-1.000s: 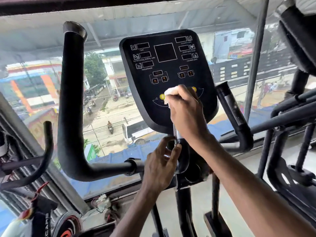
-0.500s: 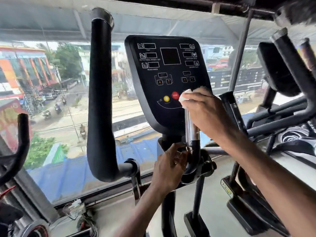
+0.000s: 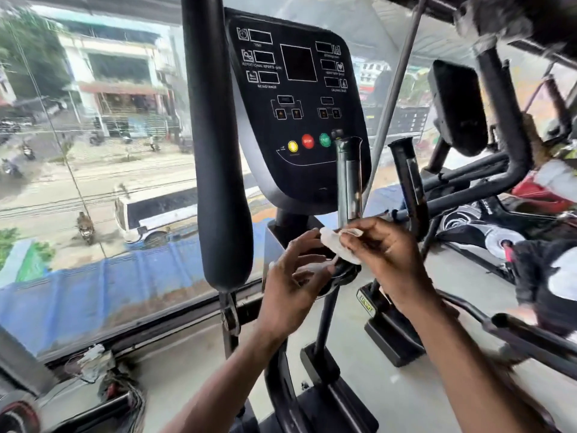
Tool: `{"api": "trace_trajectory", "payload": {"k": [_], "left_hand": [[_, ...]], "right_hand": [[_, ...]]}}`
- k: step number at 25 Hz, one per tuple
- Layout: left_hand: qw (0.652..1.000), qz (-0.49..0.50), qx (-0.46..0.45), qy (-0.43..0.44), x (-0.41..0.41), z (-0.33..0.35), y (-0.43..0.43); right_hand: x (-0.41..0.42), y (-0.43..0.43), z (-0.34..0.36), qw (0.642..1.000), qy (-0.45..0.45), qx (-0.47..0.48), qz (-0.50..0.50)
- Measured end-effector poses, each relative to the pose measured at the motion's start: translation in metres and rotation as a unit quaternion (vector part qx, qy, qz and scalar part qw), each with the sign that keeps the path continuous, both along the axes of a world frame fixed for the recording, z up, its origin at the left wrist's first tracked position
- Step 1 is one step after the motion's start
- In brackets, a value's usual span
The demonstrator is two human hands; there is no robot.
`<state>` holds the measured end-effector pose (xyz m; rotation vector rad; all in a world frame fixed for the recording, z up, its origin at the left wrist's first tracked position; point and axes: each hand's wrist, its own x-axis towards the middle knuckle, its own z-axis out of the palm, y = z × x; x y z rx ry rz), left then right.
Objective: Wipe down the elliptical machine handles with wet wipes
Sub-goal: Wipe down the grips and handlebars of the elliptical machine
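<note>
Window [image 3: 93,182]: the largest thing in view, filling the left side, with a street, buildings and motorbikes behind the glass.

Padded handle [image 3: 218,135]: a thick black upright bar left of centre. It runs out of the top of the frame and tapers to a joint low down. We see no hand on it.

Console [image 3: 299,114]: a black panel just right of the padded handle, with dark displays and white labels.

Neighbouring machine [image 3: 457,107]: a 2nd dark panel and black tubing to the right, blurred.

Chrome grip [image 3: 349,182]: a short upright metal handle in front of the console's lower right edge. A black grip [image 3: 409,182] stands beside it on the right.

Right hand [image 3: 387,254]: at the foot of the chrome grip, its thumb and fingertips pinching the wet wipe [image 3: 329,242].

Left hand [image 3: 293,285]: just left of and below the right hand. Its fingers are loosely spread and hold nothing, and the tips reach toward the wipe. We cannot tell whether they touch it.

Wet wipe: white and crumpled, between the 2 hands at the base of the chrome grip, in front of the dark joint there. We cannot tell whether it touches the metal.

3 buttons low on the console: yellow button [image 3: 292,146], red button [image 3: 308,141], green button [image 3: 324,140].
</note>
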<state>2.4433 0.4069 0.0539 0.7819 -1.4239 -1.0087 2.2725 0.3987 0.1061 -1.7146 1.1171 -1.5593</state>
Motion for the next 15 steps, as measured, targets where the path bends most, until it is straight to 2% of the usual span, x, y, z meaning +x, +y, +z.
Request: {"api": "trace_trajectory", "payload": {"k": [6,8,11,15], "left_hand": [[0.984,-0.031,0.132,0.115,0.01,-0.012,0.003],[0.976,-0.036,0.173,0.131,0.015,-0.019,0.003],[0.956,-0.063,0.21,0.194,0.02,-0.03,0.001],[0.911,-0.099,0.286,0.28,0.023,-0.037,0.004]], "right_hand": [[0.029,0.02,-0.037,0.986,-0.121,0.113,-0.009],[0.036,0.028,-0.046,0.991,-0.08,0.11,-0.01],[0.044,0.028,-0.065,0.992,-0.004,0.094,-0.083],[0.062,0.023,-0.086,0.983,-0.072,0.079,-0.15]]}}
